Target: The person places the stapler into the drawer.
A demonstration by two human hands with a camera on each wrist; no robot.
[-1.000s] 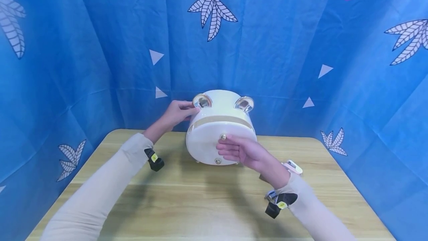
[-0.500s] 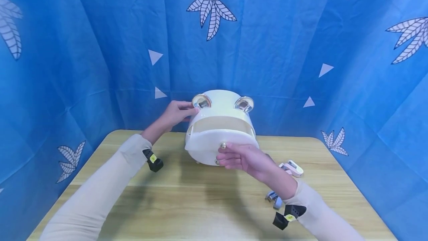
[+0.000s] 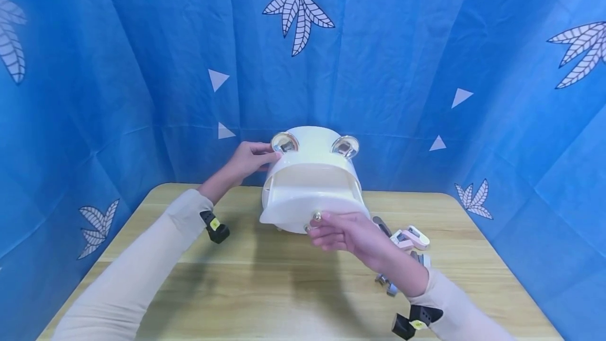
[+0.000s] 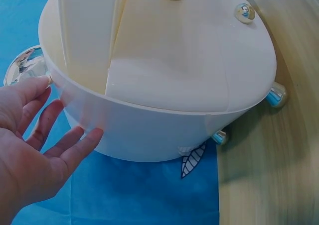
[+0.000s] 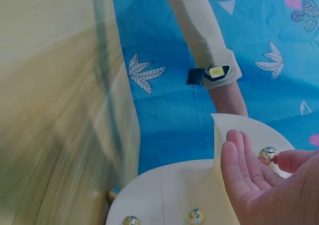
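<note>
Drawer (image 3: 310, 207) pulled further out, knob (image 3: 317, 217) in right hand (image 3: 347, 233) grip

Glossy cream plastic box (image 3: 310, 183), shiny metallic knobs (image 3: 317, 217); matt wood-grain table (image 3: 265, 288).

Cream round box (image 3: 310, 183), drawer ajar
</note>
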